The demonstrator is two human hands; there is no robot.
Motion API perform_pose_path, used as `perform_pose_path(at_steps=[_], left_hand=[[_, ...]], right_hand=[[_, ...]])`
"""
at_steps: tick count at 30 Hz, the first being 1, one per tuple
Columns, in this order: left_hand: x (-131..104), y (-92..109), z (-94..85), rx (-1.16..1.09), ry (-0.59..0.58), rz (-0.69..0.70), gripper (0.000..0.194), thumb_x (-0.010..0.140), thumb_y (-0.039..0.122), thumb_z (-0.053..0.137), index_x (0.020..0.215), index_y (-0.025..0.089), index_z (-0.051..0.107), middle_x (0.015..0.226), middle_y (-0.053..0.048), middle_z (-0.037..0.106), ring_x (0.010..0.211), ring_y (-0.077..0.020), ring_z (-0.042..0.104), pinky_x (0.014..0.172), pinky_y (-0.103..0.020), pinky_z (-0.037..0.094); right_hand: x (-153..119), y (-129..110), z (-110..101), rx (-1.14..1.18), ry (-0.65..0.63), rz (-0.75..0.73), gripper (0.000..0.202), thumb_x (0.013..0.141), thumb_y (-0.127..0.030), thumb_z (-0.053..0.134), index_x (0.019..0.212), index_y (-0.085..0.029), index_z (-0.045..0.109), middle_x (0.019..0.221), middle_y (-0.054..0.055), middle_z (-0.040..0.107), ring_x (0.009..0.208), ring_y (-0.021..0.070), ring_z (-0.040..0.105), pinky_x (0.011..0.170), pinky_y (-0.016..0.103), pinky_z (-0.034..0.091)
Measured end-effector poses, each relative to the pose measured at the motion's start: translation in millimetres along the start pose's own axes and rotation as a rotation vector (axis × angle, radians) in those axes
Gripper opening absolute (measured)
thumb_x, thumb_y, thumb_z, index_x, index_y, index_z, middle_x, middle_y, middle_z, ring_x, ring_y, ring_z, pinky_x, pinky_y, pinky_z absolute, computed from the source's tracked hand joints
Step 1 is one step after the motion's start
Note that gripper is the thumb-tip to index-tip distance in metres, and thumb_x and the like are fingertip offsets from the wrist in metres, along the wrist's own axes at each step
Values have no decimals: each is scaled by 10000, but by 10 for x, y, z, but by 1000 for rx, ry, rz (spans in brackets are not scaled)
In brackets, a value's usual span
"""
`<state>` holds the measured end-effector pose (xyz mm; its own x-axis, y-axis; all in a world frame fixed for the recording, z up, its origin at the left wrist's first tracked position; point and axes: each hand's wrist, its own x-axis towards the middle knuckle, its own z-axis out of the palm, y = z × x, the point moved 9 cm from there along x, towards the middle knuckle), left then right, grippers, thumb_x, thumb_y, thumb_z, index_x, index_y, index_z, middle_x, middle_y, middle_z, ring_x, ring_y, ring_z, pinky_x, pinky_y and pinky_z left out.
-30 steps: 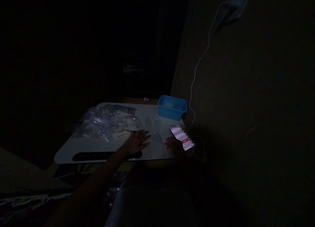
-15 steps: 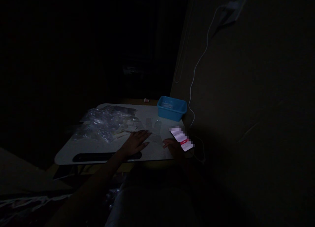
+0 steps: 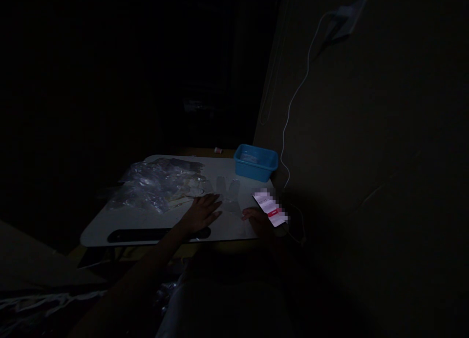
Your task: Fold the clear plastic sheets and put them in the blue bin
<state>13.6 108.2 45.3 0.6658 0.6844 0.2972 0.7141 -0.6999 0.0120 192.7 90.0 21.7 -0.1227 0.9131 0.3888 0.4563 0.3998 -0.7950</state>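
A clear plastic glove (image 3: pixel 231 201) lies flat on the white folding table (image 3: pixel 223 229), its finger shapes pointing away from me. My left hand (image 3: pixel 201 215) rests palm down at the glove's left side, fingers stretched out and holding nothing. On the other side, my right hand (image 3: pixel 257 219) is by the glove's lower right edge. Its fingers are slightly bent and apart, and darkness hides whether they touch the film. Left of the glove is a heap of crumpled clear plastic (image 3: pixel 154 184).
A blue plastic basket (image 3: pixel 256 169) stands at the table's back right corner. A lit phone (image 3: pixel 269 207) lies beside my right hand. A white cable (image 3: pixel 287 116) hangs down the wall. A black slot (image 3: pixel 139 235) runs along the front edge. A small cup-like item (image 3: pixel 218 151) sits behind the table.
My left hand has shifted very slightly left, off the edge of the glove. My right hand stays almost still. The view has tilted a little.
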Motion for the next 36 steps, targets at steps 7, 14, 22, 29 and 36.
perform_pose_path(at_steps=[7,14,22,29,36], left_hand=[[6,-16,31,-6,-46,-34,465,882,447,282,1273,236,418,1334,-73,427,1218,-258,332,954,-449,271],[6,-33,62,0,-57,-32,455,882,456,271,1247,254,452,1344,-71,414,1219,-267,337,943,-463,272],[8,-10,32,-5,-60,-38,470,881,461,267,1265,244,429,1341,-63,419,1216,-257,339,948,-436,269],[0,-16,45,-1,-47,-26,454,883,457,268,1261,265,432,1341,-59,418,1208,-258,348,939,-444,280],[0,-18,35,-16,4,-16,448,880,445,289,1261,261,433,1326,-71,437,1196,-256,361,944,-453,281]], right_hand=[[-12,-12,0,-57,-10,7,280,711,-115,405,749,-223,660,963,30,655,955,179,575,892,366,426],[-6,-86,-14,-64,-31,-10,272,707,-105,418,728,-235,656,950,22,663,941,175,584,875,361,442],[-30,-113,0,-127,4,-50,340,677,-100,412,887,-235,643,1017,30,645,1003,184,559,915,373,422],[-59,-282,107,-295,-39,-128,439,649,-101,441,1040,-209,609,1144,67,590,1066,206,525,932,390,400],[-61,-280,115,-329,-33,-143,470,641,-90,427,1058,-215,603,1131,59,598,1060,205,529,919,383,411]])
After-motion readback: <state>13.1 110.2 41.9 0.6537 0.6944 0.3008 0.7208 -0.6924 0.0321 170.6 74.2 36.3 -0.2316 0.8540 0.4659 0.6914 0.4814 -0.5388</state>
